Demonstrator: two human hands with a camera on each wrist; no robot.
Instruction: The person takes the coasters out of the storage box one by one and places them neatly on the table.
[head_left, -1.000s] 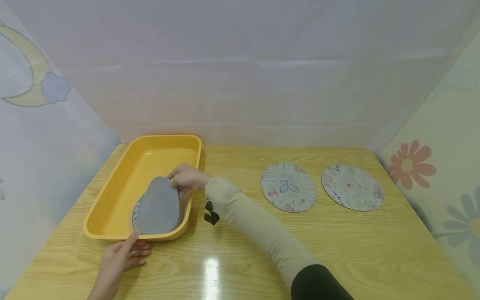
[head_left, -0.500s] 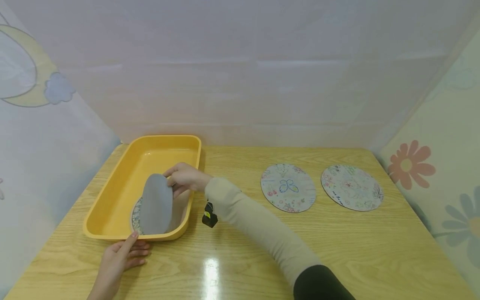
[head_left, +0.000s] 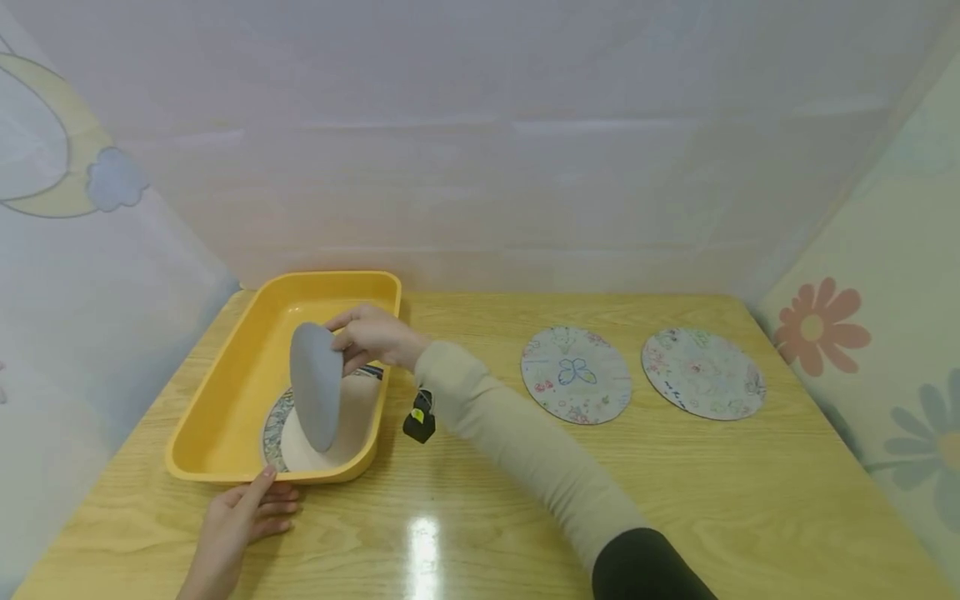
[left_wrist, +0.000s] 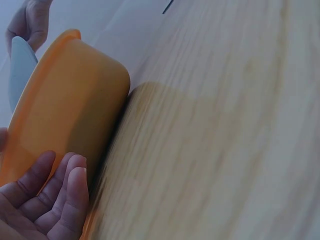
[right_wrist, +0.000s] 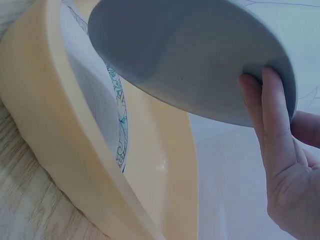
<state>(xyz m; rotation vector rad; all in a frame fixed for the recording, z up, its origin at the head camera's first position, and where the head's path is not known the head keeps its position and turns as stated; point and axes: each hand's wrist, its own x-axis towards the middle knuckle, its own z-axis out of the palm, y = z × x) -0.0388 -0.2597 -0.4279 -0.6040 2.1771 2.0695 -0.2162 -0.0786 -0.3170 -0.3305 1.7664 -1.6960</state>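
My right hand [head_left: 375, 335] pinches the edge of a thin round mat [head_left: 317, 385], grey on the side that shows. The mat is tilted nearly upright over the front part of a yellow plastic tray [head_left: 213, 383]. In the right wrist view, two fingertips [right_wrist: 272, 82] press its grey face, with the thumb behind the edge. Below, another round mat [head_left: 276, 433], pale with a patterned border, lies in the tray, partly hidden. My left hand [head_left: 236, 529] holds the tray's front rim, thumb over the rim and fingers outside against or near the wall.
Two round mats with coloured drawings lie flat on the wooden table: one with a blue butterfly [head_left: 576, 375], another [head_left: 705, 375] farther right. A small black object [head_left: 419, 421] hangs below the right wrist. A pale sheet [head_left: 480, 167] stands behind the table, with printed sheets on both sides.
My right hand has lifted the grey mat slightly upward and tilted it steeper, uncovering more of the mat beneath. The left hand and the tray have hardly moved.
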